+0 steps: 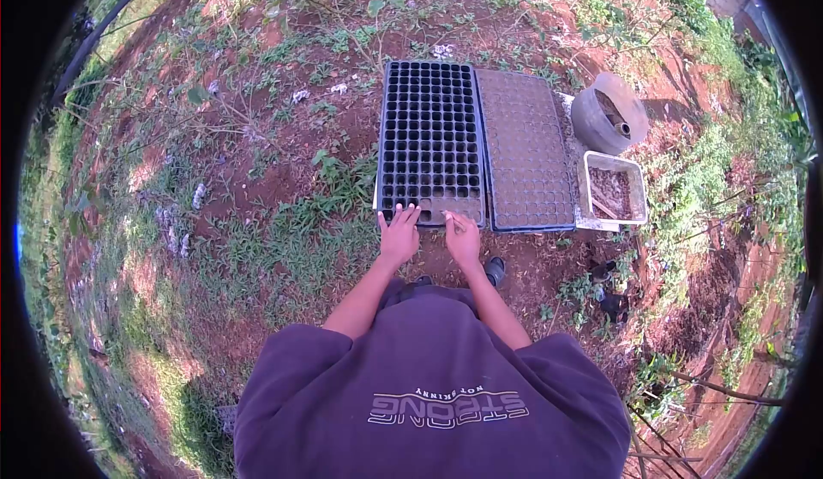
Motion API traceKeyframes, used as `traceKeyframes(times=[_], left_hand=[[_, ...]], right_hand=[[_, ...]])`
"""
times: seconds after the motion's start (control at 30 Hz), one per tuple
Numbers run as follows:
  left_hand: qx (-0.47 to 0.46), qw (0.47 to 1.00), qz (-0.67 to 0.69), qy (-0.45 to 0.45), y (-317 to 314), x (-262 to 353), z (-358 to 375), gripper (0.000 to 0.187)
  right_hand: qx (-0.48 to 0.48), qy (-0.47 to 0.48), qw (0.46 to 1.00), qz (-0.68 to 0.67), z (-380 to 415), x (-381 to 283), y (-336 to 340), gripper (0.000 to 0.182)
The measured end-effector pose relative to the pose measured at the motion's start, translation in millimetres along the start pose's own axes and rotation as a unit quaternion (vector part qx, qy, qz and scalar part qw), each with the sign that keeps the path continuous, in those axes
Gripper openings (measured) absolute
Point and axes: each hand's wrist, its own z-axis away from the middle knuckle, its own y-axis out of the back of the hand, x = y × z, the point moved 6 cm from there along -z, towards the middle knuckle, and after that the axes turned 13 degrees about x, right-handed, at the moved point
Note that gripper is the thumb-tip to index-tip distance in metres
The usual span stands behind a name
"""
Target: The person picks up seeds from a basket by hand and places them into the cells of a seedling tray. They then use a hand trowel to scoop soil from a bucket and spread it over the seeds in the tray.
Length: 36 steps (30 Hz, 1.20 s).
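Head view: left hand (400, 232) and right hand (462, 237) at the near end of the dark-celled tray (431, 132).
We find the left hand's fingers extended and slightly parted over the near-left cells; the right hand's are gathered narrow by the brown-filled cells of the near rows, and we cannot tell whether they pinch anything. We judge the step in hand to be finger work among individual cells; in our view the next move calls for fine fingertip placement with the tray steady. We count two trays, the second a brown-filled tray (533, 228) just to the right, plus one round tub (591, 127) and one rectangular basin (621, 221) of brown bits beyond.
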Motion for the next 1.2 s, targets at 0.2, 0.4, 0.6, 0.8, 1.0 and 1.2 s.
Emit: traceKeyframes(times=[0.2,0.4,0.6,0.8,1.0,1.2], left_hand=[[0.002,1.000,-0.002,0.002,-2,0,0,0.054],[0.013,1.000,-0.001,0.000,-3,-1,0,0.054],[0.017,1.000,-0.002,0.001,-5,-2,0,0.054],[0.016,1.000,-0.003,-0.003,-4,-2,0,0.054],[0.011,1.000,-0.004,0.000,-3,-1,-1,0.055],[0.012,1.000,0.000,0.006,-3,-2,0,0.055]], right_hand=[[0.009,0.016,1.000,-0.019,-1,3,-1,0.021],[0.007,0.011,1.000,0.007,0,3,1,0.020],[-0.038,-0.026,0.999,0.000,-3,5,-2,0.024],[-0.050,-0.037,0.998,0.032,-4,8,-3,0.025],[-0.017,-0.001,1.000,0.026,-8,-6,6,0.022],[-0.009,0.024,0.999,0.027,-6,1,2,0.022]])
